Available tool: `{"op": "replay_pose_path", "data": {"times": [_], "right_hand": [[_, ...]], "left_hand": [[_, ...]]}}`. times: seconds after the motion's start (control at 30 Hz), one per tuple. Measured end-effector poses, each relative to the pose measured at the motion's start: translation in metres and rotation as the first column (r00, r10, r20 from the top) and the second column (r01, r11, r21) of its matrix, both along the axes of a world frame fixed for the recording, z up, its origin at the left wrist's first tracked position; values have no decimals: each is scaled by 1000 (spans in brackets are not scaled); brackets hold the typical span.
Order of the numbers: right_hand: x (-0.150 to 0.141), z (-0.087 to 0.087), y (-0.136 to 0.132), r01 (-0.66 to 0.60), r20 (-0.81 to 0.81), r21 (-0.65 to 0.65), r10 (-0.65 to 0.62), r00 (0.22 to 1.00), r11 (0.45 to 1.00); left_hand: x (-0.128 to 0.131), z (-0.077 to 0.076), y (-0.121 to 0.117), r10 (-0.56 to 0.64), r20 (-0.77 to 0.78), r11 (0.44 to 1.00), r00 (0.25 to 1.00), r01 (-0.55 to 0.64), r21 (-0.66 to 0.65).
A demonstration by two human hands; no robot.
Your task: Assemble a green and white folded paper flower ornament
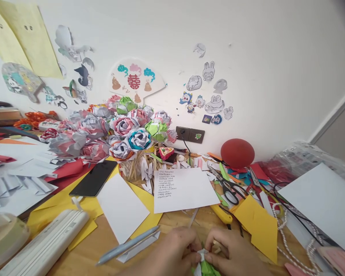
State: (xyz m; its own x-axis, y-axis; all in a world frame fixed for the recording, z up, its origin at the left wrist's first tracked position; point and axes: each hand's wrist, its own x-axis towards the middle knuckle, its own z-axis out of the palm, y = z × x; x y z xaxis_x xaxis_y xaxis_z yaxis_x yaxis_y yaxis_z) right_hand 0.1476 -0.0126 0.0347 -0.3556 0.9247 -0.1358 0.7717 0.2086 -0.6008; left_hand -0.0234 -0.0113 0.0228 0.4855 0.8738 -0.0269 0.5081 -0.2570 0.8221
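Note:
At the bottom edge of the view, my left hand (172, 251) and my right hand (232, 253) meet over a small folded piece of white and green paper (203, 260). Both hands pinch it between fingertips, close above the wooden table (172, 220). Most of the paper piece is hidden by my fingers and the frame edge. A light blue pen (126, 245) lies just left of my left hand. A written white note (181, 189) lies beyond my hands.
A bunch of paper roses (117, 128) stands at the back. A black phone (94, 178), white and yellow sheets (123, 207), scissors (230, 189), a red ball (237, 153), a yellow cutter (222, 214), a white case (46, 245) and paper scraps crowd the table.

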Motion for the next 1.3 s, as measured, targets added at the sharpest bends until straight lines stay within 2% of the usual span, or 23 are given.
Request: {"op": "replay_pose_path", "data": {"times": [0.07,0.13,0.23,0.3,0.37,0.47,0.63,0.8,0.97,1.13,1.3], "right_hand": [[0,-1,0,-41,5,19,40,999,999],[0,-2,1,-63,3,42,63,998,997],[2,-5,1,-107,-29,87,109,994,991],[4,-7,0,-176,-56,133,184,981,975],[6,-9,0,-236,-90,188,256,962,953],[6,-11,-1,-253,-120,277,294,948,927],[5,-13,-2,-290,-52,379,333,942,879],[7,-14,0,-303,-23,382,337,941,873],[11,-17,2,-365,2,447,408,913,817],[13,-13,2,-419,16,372,446,895,828],[12,-4,1,-342,-68,333,384,921,879]], "left_hand": [[1,0,-1,-10,-12,998,1000,10,58],[1,-1,-2,10,-5,999,1000,-9,48],[-1,-4,1,50,108,990,993,-35,-136],[-4,-5,5,36,294,948,955,61,-312],[-6,-6,10,33,446,881,895,184,-435],[-9,-8,15,32,471,834,881,237,-498],[-8,-14,16,71,503,820,862,237,-521],[-1,-12,11,110,484,857,868,164,-489],[-1,-19,11,92,471,884,877,146,-445],[-1,-34,13,93,472,912,877,116,-394],[1,-29,12,116,508,914,854,109,-392]]}}
